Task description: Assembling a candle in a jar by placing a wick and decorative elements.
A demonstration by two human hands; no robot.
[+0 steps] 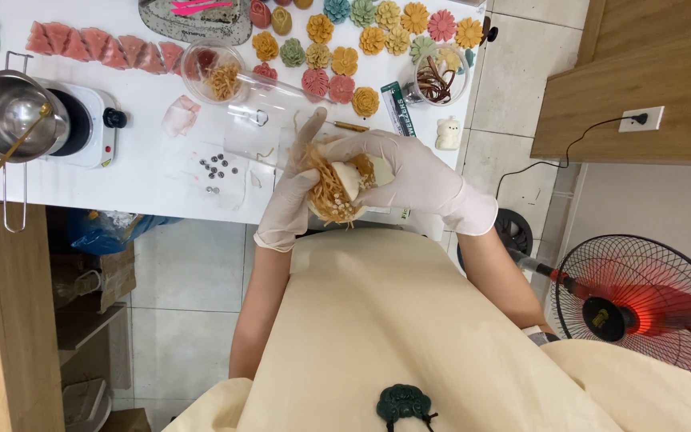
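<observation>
Two gloved hands carry the work at this moment, close to your body and just off the near edge of the desk [145, 180]. Your left hand [293, 188] cups the pale rounded piece [351, 178] from the side, closed around it, with its forefinger lifted clear. Your right hand [409, 178] closes over the other side and top of the piece, pinching at the tangle of straw-coloured strands [329, 192] that wraps it. Keep the left grip soft and steady, since the piece looks easily marked, and let only the right fingertips shift the strands. I judge that small presses serve better than pulling, because the strands hang loose below the left grip and could slide off. Turn the piece within the left grip instead of re-seating it.

Just beyond the grip lie a clear plastic sheet [253, 132] and a scatter of small dark beads [216, 168]; keep the dangling strands away from them. Beside the right grip stands a small white bear-shaped figure [447, 132]. Further out sit two clear cups [213, 72], one on each side, holding more strands. Well left of the grip, a steel pot [5, 112] rests on a small white hotplate [89, 124]. Farthest off lie rows of coloured flower shapes [361, 36].
</observation>
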